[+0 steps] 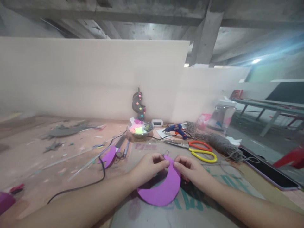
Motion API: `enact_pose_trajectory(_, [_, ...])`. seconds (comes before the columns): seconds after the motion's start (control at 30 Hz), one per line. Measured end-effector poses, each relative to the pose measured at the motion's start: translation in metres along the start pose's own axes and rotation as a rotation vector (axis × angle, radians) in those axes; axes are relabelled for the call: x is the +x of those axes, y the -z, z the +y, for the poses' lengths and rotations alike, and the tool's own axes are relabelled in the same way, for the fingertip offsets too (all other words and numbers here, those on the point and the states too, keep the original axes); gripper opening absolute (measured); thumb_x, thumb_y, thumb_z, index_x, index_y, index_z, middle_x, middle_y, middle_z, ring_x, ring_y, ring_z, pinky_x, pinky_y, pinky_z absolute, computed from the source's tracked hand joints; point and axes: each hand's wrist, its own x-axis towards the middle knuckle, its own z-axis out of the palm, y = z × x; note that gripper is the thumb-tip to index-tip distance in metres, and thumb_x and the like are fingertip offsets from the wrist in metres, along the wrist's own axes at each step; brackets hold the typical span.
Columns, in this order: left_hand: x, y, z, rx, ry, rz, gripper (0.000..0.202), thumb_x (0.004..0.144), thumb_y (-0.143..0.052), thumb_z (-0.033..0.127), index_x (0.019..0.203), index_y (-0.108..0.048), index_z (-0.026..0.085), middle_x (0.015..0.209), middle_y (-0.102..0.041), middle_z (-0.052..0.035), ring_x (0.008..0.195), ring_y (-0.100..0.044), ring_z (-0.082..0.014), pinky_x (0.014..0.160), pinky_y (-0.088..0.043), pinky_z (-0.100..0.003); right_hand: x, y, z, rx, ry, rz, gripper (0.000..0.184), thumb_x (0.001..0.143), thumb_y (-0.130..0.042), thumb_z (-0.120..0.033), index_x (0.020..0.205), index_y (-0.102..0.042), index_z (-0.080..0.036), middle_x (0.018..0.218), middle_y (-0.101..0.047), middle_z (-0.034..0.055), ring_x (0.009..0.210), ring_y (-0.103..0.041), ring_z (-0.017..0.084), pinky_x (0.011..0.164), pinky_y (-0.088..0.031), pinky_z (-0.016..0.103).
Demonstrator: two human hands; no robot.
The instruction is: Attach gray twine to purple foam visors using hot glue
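A purple foam crescent (163, 190) lies on a sheet of brown printed cardboard (213, 202) in front of me. My left hand (148, 167) and my right hand (190, 169) meet at the crescent's upper tip, each with fingers pinched together there. A thin loop of wire or string (165, 154) shows between the fingertips; what exactly each pinch holds is too small to make out. Both forearms rest low over the table.
Beyond my hands lie scissors with orange and yellow handles (201, 150), a blue glue gun (177, 129), a bowl of bright pieces (140, 129), a grey decorated crescent (139, 104), a twine bundle (220, 144), a jar (223, 115), another purple foam piece (109, 156), a phone (268, 169) and a black cable (95, 180).
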Motion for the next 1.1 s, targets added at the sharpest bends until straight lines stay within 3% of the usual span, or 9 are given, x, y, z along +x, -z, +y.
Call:
enact_pose_trajectory(0.77, [-0.0017,0.0002,0.0024,-0.016,0.012,-0.059,0.028,0.078,-0.066,0.040,0.075,-0.054,0.015,0.064,-0.056,0.0017,0.058,-0.048,-0.0094,0.056,-0.036,-0.023,-0.0007,0.0014,0.0036,-0.092,0.003,0.014,0.049,0.079,-0.059,-0.066,0.077,-0.054,-0.018,0.057,-0.044,-0.0060,0.046,-0.038,0.007,0.043,-0.033,0.020])
enact_pose_trajectory(0.93, [0.0033,0.0005,-0.0035,-0.074,-0.047,-0.074,0.030,0.079,-0.067,0.041,0.082,-0.056,0.014,0.069,-0.058,0.0005,0.062,-0.052,-0.0104,0.061,-0.040,-0.024,-0.0005,0.0015,0.0040,-0.078,0.047,0.028,0.045,0.083,-0.057,-0.063,0.074,-0.052,-0.019,0.054,-0.040,-0.0074,0.045,-0.036,0.007,0.043,-0.032,0.021])
enact_pose_trajectory(1.1, [0.0045,0.0007,-0.0012,-0.137,-0.033,-0.015,0.023,0.079,-0.065,0.034,0.087,-0.059,0.014,0.073,-0.059,0.0008,0.062,-0.052,-0.0103,0.061,-0.041,-0.024,-0.0024,0.0012,-0.0015,-0.075,0.058,0.038,0.048,0.082,-0.056,-0.065,0.071,-0.048,-0.019,0.055,-0.039,-0.0076,0.046,-0.035,0.007,0.043,-0.028,0.021])
